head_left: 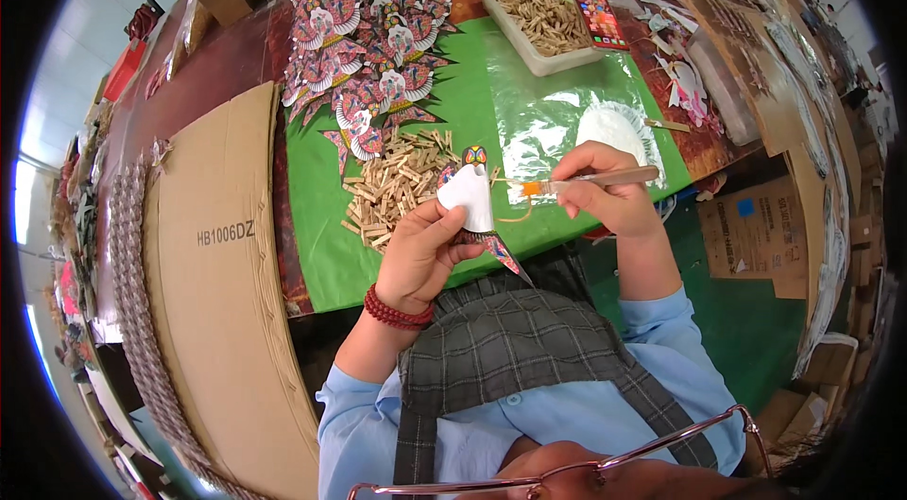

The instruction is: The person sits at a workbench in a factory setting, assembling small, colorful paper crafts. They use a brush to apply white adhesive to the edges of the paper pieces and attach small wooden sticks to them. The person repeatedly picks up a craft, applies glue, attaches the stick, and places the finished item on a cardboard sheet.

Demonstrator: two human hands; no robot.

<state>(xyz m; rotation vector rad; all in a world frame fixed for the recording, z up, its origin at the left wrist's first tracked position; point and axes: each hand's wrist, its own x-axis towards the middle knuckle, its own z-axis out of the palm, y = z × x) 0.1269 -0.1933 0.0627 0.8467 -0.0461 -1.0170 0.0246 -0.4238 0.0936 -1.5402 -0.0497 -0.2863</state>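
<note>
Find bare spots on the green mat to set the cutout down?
Free: green mat strip left of the clothespin pile, and plastic sheet between tray and right hand. Crowded: painted cutouts at the mat's far left, and the pile.

Left hand: forearm enters from lower left, sleeve light blue, pushed back above bare wrist; red bead band round wrist. Hand raised, palm turned toward body, fingers curled, thumb pressed against fingertips in pinch at upper right of hand, closed on thin flat piece.

Right hand: forearm rises from lower right, blue cuff near elbow, wrist bare. Hand sits just right of left hand, apart from it. Fingers folded in pen-like grip round slim handle, knuckles up, thumb underneath, tip aimed left toward left fingertips.
</note>
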